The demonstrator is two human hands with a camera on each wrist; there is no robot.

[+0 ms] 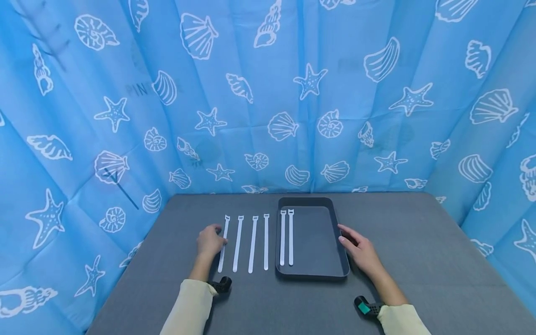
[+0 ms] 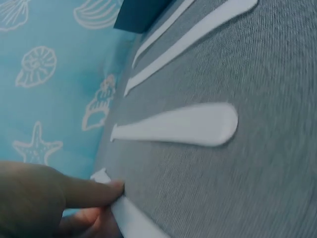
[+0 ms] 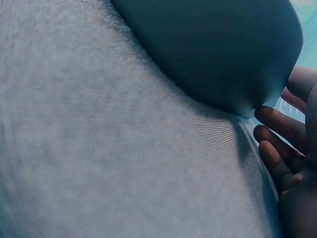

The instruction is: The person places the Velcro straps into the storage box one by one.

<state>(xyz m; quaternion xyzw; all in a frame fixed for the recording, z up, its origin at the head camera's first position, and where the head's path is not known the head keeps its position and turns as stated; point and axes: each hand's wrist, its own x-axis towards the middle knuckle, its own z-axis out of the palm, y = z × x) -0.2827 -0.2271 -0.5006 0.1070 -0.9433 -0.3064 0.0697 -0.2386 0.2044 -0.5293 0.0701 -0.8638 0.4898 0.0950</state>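
A: Left hand [image 1: 211,242]?
B: Pinching the leftmost strap [image 1: 223,244], lower centre on the surface [image 1: 418,260].
A: Right hand [image 1: 361,251]?
B: Fingers relaxed, steadying the tray's [image 1: 311,275] right rim, presumably against sliding.

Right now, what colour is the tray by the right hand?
The tray is dark grey, nearly black; the head view shows it best.
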